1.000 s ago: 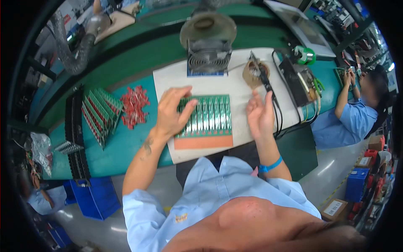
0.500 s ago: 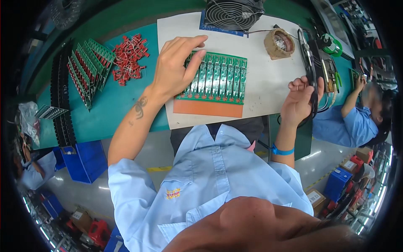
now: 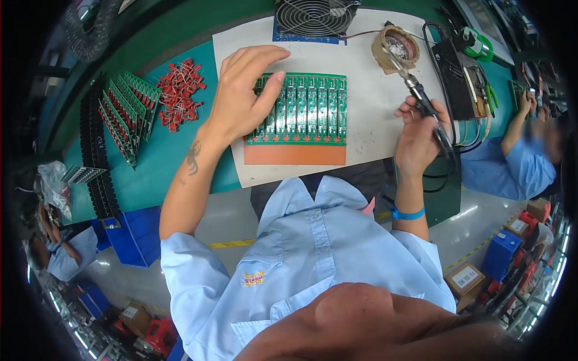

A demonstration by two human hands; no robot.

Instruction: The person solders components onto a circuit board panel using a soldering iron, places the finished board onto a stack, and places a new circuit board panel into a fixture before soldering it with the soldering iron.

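A green circuit board panel [image 3: 307, 111], divided into several narrow strips, lies on a white sheet with an orange strip [image 3: 295, 155] along its near edge. My left hand [image 3: 244, 96] rests over the panel's left side, fingers stretched and thumb apart on the board. In my right hand [image 3: 418, 141] is a soldering iron [image 3: 425, 107], its handle wrapped by the fingers. The iron points up and left, its metal tip inside a round brown pot [image 3: 379, 60] with silvery stuff in it. Whether the tip touches that stuff, I cannot tell.
A black fan [image 3: 316, 18] stands behind the panel. Red components [image 3: 180, 90] lie heaped at left, beside upright circuit boards [image 3: 129, 117] and a black slotted rack [image 3: 93, 150]. A black box [image 3: 453, 78] and a green solder reel [image 3: 480, 48] stand right. Co-workers [image 3: 506, 162] sit either side.
My right hand has swung the soldering iron from the stand area at right, leftward, so its tip is now in the pot. The left hand stays on the panel. The whole view has shifted slightly.
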